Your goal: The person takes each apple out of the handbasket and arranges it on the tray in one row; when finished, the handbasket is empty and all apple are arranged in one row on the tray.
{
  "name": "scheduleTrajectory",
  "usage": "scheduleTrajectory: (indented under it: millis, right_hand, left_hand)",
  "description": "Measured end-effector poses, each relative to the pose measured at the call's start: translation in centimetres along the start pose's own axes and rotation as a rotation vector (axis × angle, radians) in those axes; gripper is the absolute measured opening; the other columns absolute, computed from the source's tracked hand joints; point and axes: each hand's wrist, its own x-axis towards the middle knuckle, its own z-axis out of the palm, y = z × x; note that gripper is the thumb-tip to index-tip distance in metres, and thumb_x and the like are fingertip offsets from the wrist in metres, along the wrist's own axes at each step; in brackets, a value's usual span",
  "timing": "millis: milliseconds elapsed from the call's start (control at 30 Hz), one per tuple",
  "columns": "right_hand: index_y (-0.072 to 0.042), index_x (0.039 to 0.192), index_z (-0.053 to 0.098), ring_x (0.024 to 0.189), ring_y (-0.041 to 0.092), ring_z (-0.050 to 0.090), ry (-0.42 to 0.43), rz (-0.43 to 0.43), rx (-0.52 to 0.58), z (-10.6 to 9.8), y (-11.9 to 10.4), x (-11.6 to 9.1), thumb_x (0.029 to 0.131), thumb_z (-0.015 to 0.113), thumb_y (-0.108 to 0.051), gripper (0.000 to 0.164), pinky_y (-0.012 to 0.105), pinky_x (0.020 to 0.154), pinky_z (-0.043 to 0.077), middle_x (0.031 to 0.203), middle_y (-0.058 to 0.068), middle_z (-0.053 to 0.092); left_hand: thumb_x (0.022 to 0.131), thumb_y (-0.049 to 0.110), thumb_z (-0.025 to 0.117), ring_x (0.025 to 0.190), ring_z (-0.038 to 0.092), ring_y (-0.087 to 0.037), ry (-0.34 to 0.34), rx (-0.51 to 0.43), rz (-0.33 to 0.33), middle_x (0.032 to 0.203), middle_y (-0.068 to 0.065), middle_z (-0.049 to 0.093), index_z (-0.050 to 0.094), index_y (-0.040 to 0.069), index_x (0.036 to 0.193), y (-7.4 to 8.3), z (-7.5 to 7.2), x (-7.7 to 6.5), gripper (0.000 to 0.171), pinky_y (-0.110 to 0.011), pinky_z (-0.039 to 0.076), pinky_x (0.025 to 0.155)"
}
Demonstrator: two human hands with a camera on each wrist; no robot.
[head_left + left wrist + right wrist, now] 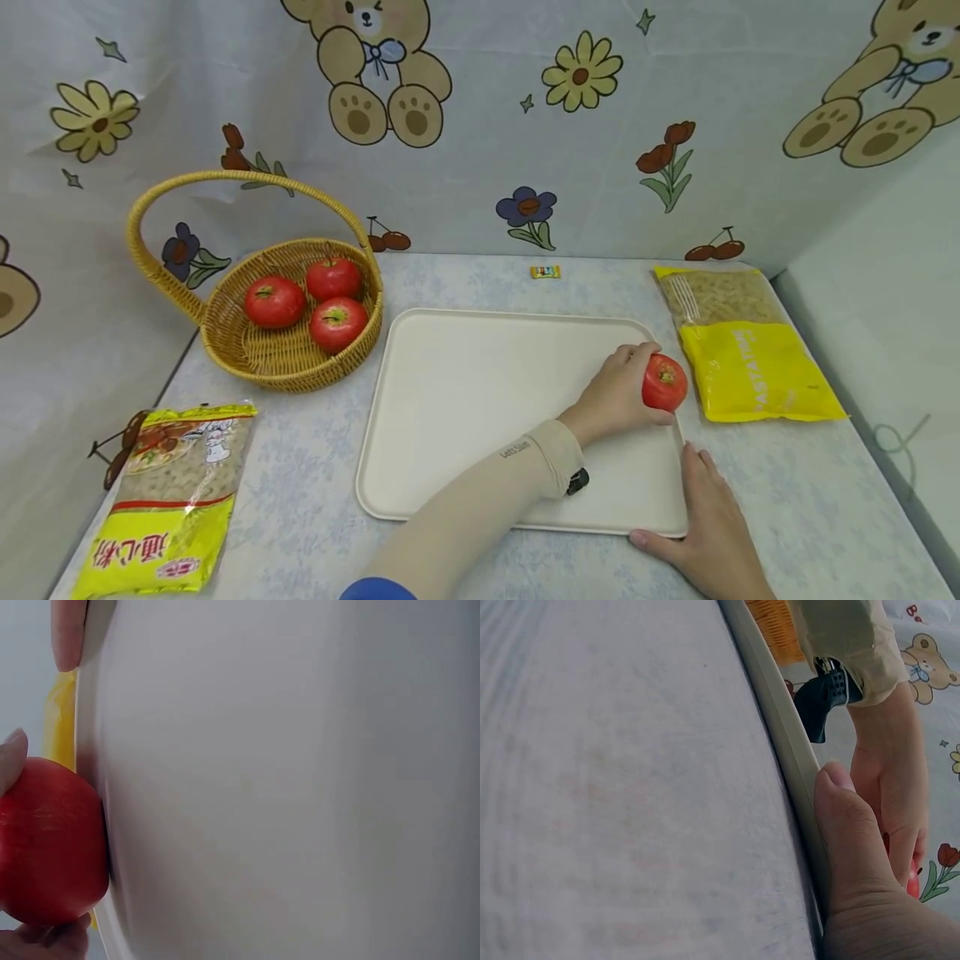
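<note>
My left hand (618, 392) reaches across the white tray (480, 400) and grips a red apple (664, 382) over the tray's right edge. In the left wrist view, a finger and thumb press on opposite sides of that apple (52, 844). At the tray's near right corner, my right hand (716, 533) rests with straight fingers, the thumb by the front edge and the other fingers along the right side. The right wrist view shows its thumb (847, 832) lying against the tray rim (784, 724).
A wicker basket (277, 379) with a tall handle holds three red apples (275, 302) at the back left. One yellow pasta bag (168, 500) lies front left, another pasta bag (757, 367) right of the tray. Behind the tray sits a small yellow wrapped packet (545, 272).
</note>
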Motion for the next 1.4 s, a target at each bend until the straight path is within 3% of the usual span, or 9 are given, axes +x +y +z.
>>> scheduleTrajectory:
  millis: [133,267,367,500,733,900,1133,1300,1400]
  right_hand:
    - [-0.003,0.157,-0.01,0.147,0.052,0.008,-0.042,0.038,-0.004,-0.1,-0.1,0.1,0.063,0.076,-0.075,0.147,0.075,0.111,0.01,0.16,0.035,0.01]
    - [-0.001,0.156,-0.011,0.144,0.054,0.011,-0.089,0.09,-0.031,-0.2,-0.2,0.4,0.06,0.075,-0.078,0.151,0.077,0.108,0.013,0.158,0.037,0.009]
    - [0.001,0.156,-0.012,0.143,0.055,0.011,-0.105,0.113,-0.043,-0.2,-0.3,0.7,0.058,0.076,-0.078,0.153,0.078,0.107,0.014,0.158,0.038,0.008]
    - [0.001,0.155,-0.012,0.143,0.055,0.009,-0.125,0.132,-0.048,-0.2,-0.3,0.9,0.057,0.075,-0.08,0.155,0.077,0.107,0.014,0.158,0.038,0.006]
    - [0.003,0.154,-0.014,0.142,0.055,0.01,-0.19,0.183,-0.067,-0.1,-0.2,1.5,0.058,0.075,-0.08,0.155,0.078,0.106,0.014,0.157,0.039,0.005]
    - [0.003,0.155,-0.014,0.142,0.055,0.01,-0.17,0.161,-0.059,0.0,-0.1,1.3,0.058,0.075,-0.08,0.155,0.077,0.106,0.015,0.157,0.039,0.004]
    - [0.001,0.156,-0.012,0.143,0.055,0.012,-0.108,0.098,-0.045,0.2,0.0,0.6,0.059,0.073,-0.081,0.152,0.076,0.106,0.018,0.158,0.038,0.008]
    - [-0.001,0.156,-0.012,0.143,0.055,0.013,-0.102,0.095,-0.05,0.3,0.1,0.6,0.059,0.072,-0.082,0.152,0.076,0.106,0.019,0.158,0.037,0.008]
    - [-0.001,0.156,-0.012,0.142,0.055,0.014,-0.108,0.107,-0.061,0.2,0.1,0.7,0.058,0.072,-0.083,0.153,0.076,0.106,0.02,0.158,0.037,0.007]
  left_hand:
    - [0.072,0.05,0.085,0.125,0.049,-0.007,-0.004,0.045,0.012,0.149,0.007,0.043,0.029,0.03,0.153,-0.1,-0.6,-0.5,0.101,-0.022,0.051,0.094]
    - [0.075,0.055,0.08,0.129,0.046,-0.009,0.024,0.098,0.041,0.152,0.008,0.041,0.029,0.031,0.154,-0.1,-2.4,-1.4,0.097,-0.025,0.051,0.095]
    - [0.081,0.051,0.076,0.132,0.044,-0.013,0.05,0.12,0.063,0.152,0.006,0.04,0.028,0.032,0.154,-0.2,-4.7,-2.6,0.089,-0.029,0.051,0.098]
    - [0.085,0.041,0.075,0.138,0.041,-0.016,0.114,0.069,0.081,0.152,0.003,0.039,0.027,0.031,0.155,-1.0,-8.3,-4.6,0.086,-0.038,0.047,0.106]
    - [0.086,0.032,0.074,0.142,0.038,-0.02,0.305,-0.022,0.041,0.153,-0.002,0.037,0.033,0.028,0.153,-4.8,-13.9,-8.7,0.078,-0.045,0.04,0.113]
    - [0.087,0.029,0.074,0.139,0.04,-0.025,0.456,-0.021,-0.017,0.151,-0.005,0.037,0.038,0.029,0.15,-7.7,-17.5,-12.1,0.072,-0.053,0.04,0.111]
    - [0.088,0.026,0.072,0.138,0.037,-0.03,0.631,0.0,-0.152,0.15,-0.008,0.035,0.043,0.029,0.147,-11.6,-22.6,-15.9,0.066,-0.061,0.039,0.107]
    - [0.091,0.024,0.068,0.137,0.036,-0.037,0.678,0.037,-0.285,0.149,-0.015,0.032,0.042,0.029,0.148,-15.2,-25.2,-17.6,0.063,-0.065,0.041,0.105]
    - [0.091,0.023,0.068,0.137,0.033,-0.041,0.649,0.054,-0.361,0.15,-0.02,0.029,0.039,0.026,0.151,-17.1,-26.3,-18.1,0.067,-0.068,0.04,0.103]
